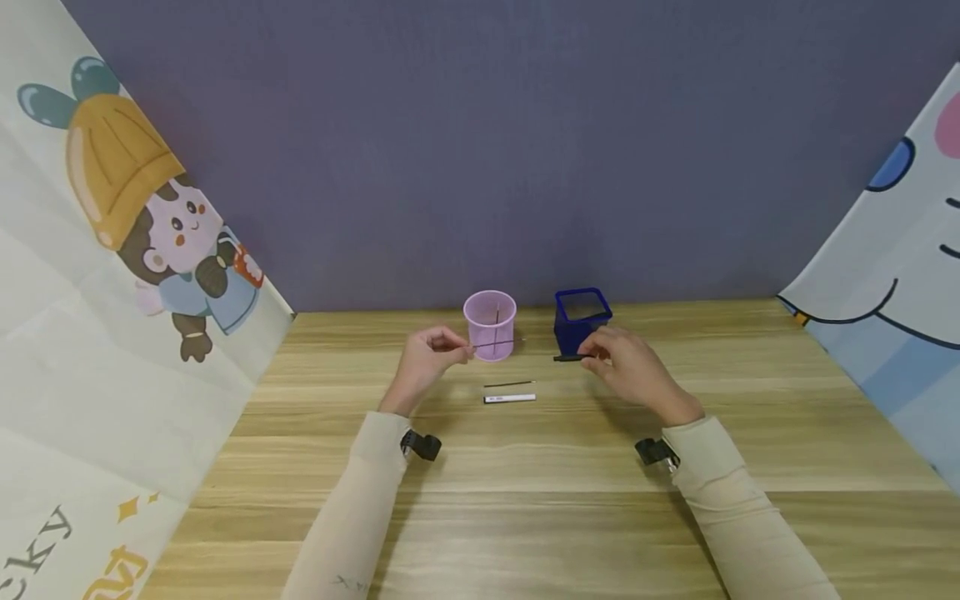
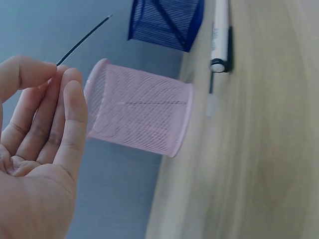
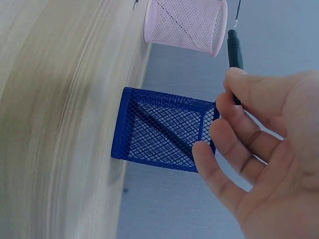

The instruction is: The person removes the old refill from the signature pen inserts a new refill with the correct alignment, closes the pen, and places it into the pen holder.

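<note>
- Left hand point(image 1: 427, 367): thumb and fingertips together, clamped on 1 end of a thin refill point(image 1: 491, 343); refill held in the air, crossing in front of the pink cup as seen from the head.
- Pink cup point(image 2: 139, 124): mesh, upright on the wooden table point(image 1: 525, 475), 1 thin stick inside.
- Spare refill point(image 1: 509, 384) and white tube point(image 1: 510, 399): lying side by side, on the near side of the 2 cups.
- Blue cup point(image 1: 568, 335): mesh, upright, 1 dark stick leaning inside.
- Right hand point(image 1: 630, 367): thumb and forefinger clamped on a dark pen tube point(image 3: 234, 47), other fingers loose; free end pointing left, apart from the refill tip in the head view.
- Step, as judged: probably lining up refill with tube. Hold tube steady, bring pale tip level with its end, approach straight, not slanted. Check for an opening first; not clear here. Push gently; thin shaft likely to bend.
- Writing, left wall panel point(image 1: 60, 375): dark letters "cky", cut off at the edge; yellow lettering below, unreadable.
- Left sleeve point(image 1: 352, 508): small dark marks, illegible.
- White tube: dark print, too small to read.
- Dark pen tube: no brand legible.
</note>
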The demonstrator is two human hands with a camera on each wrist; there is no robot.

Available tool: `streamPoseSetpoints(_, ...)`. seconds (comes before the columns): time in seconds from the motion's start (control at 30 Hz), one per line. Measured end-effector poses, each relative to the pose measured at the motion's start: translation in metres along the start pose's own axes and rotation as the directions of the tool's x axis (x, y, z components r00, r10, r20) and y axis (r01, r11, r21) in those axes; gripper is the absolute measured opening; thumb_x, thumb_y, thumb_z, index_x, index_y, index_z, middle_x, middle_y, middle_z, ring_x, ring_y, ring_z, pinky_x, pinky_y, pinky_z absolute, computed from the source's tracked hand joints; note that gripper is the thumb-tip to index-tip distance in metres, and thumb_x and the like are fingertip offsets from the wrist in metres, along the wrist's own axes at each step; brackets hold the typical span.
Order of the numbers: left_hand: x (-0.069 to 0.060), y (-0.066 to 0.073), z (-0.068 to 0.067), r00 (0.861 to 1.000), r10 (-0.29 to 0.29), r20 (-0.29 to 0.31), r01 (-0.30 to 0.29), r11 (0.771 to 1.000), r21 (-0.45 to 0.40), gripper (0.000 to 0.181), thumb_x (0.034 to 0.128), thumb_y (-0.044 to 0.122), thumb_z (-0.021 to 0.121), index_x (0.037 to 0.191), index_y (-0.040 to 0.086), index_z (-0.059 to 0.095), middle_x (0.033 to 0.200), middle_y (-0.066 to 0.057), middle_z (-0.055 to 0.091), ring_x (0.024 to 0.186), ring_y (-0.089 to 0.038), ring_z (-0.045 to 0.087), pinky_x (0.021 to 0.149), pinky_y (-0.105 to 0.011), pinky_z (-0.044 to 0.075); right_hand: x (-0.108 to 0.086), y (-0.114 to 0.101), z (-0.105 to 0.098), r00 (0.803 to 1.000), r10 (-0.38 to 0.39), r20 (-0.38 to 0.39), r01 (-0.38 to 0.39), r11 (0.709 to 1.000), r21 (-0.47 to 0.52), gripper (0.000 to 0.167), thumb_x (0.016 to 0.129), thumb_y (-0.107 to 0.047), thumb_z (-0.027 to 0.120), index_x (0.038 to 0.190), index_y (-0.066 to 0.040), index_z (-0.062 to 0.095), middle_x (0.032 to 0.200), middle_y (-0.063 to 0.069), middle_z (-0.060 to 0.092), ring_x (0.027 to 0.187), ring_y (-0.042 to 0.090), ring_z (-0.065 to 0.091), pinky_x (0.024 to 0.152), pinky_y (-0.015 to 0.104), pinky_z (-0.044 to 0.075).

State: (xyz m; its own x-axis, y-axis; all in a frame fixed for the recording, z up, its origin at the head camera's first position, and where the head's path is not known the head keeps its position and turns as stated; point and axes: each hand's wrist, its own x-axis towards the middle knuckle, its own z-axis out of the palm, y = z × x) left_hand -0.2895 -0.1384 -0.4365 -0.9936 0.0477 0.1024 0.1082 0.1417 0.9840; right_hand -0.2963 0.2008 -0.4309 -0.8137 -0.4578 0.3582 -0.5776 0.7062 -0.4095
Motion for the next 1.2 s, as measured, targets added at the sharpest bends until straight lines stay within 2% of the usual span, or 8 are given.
streamPoseSetpoints(0.2, -0.002, -0.003, 0.01, 1.0, -0.009, -0.016, 0.01, 0.998, 0.055, 0.01, 0.081, -0.002, 0.079, 0.089, 0.001, 0.073, 0.091, -0.01, 0.077, 0.082, -0.017, 0.073, 0.083, -0.031, 0.062, 0.0, -0.001, 0.0, 1.0, 0.007, 0.015, -0.007, 1.0, 0.0, 0.009, 0.093, -0.013, 0.075, 0.101, -0.008, 0.073, 0.095, 0.003, 0.07, 0.087, 0.02, 0.063, 0.077, 0.039, 0.053)
streamPoseSetpoints(0.4, -0.003, -0.004, 0.015, 0.999, 0.032, -0.044, -0.027, 0.992, 0.121, 0.01, 0.0799, -0.003, 0.081, 0.085, 0.0, 0.073, 0.088, -0.012, 0.078, 0.08, -0.016, 0.072, 0.079, -0.029, 0.062, 0.002, -0.002, -0.001, 1.0, -0.001, 0.005, 0.001, 1.0, -0.005, 0.007, 0.092, -0.011, 0.075, 0.098, -0.008, 0.073, 0.093, 0.004, 0.069, 0.086, 0.02, 0.062, 0.076, 0.039, 0.052)
streamPoseSetpoints(0.57, -0.002, -0.006, 0.016, 0.997, 0.069, -0.043, -0.057, 0.974, 0.219, 0.009, 0.0807, -0.001, 0.082, 0.083, 0.003, 0.075, 0.089, -0.011, 0.079, 0.082, -0.017, 0.074, 0.08, -0.029, 0.062, 0.003, -0.003, -0.001, 1.0, 0.011, 0.012, -0.011, 1.0, 0.001, 0.007, 0.092, -0.01, 0.075, 0.099, -0.008, 0.073, 0.093, 0.003, 0.07, 0.085, 0.02, 0.062, 0.075, 0.037, 0.051)
streamPoseSetpoints(0.67, -0.002, -0.007, 0.016, 0.994, 0.103, -0.024, -0.093, 0.958, 0.269, 0.008, 0.0821, -0.002, 0.081, 0.084, 0.003, 0.075, 0.089, -0.012, 0.079, 0.083, -0.017, 0.075, 0.079, -0.03, 0.062, 0.003, -0.003, -0.001, 1.0, 0.024, 0.017, -0.024, 1.0, 0.002, 0.007, 0.093, -0.011, 0.075, 0.099, -0.009, 0.073, 0.094, 0.003, 0.07, 0.085, 0.019, 0.062, 0.075, 0.037, 0.051)
streamPoseSetpoints(0.83, -0.001, -0.009, 0.017, 0.985, 0.171, 0.02, -0.167, 0.927, 0.335, 0.013, 0.0845, -0.002, 0.079, 0.096, 0.003, 0.078, 0.09, -0.013, 0.078, 0.081, -0.021, 0.075, 0.078, -0.029, 0.063, 0.002, -0.002, 0.0, 1.0, 0.023, 0.013, -0.023, 1.0, 0.004, 0.007, 0.093, -0.01, 0.075, 0.099, -0.009, 0.073, 0.093, 0.003, 0.07, 0.085, 0.02, 0.061, 0.074, 0.037, 0.05)
streamPoseSetpoints(1.03, -0.003, -0.007, 0.019, 0.982, 0.18, 0.059, -0.188, 0.884, 0.428, 0.011, 0.0895, 0.002, 0.075, 0.099, 0.004, 0.08, 0.098, -0.013, 0.08, 0.087, -0.022, 0.077, 0.079, -0.03, 0.063, 0.002, -0.001, 0.001, 1.0, 0.011, -0.003, -0.011, 1.0, -0.004, 0.006, 0.092, -0.01, 0.076, 0.097, -0.009, 0.073, 0.092, 0.002, 0.069, 0.084, 0.019, 0.061, 0.074, 0.036, 0.051)
streamPoseSetpoints(1.2, -0.003, -0.006, 0.02, 0.977, 0.193, 0.095, -0.214, 0.831, 0.513, 0.01, 0.092, 0.006, 0.073, 0.1, 0.005, 0.08, 0.096, -0.01, 0.08, 0.083, -0.019, 0.075, 0.077, -0.031, 0.062, 0.0, 0.0, 0.0, 1.0, 0.02, -0.001, -0.02, 1.0, -0.003, 0.007, 0.092, -0.01, 0.075, 0.099, -0.009, 0.073, 0.093, 0.003, 0.07, 0.085, 0.02, 0.062, 0.074, 0.037, 0.051)
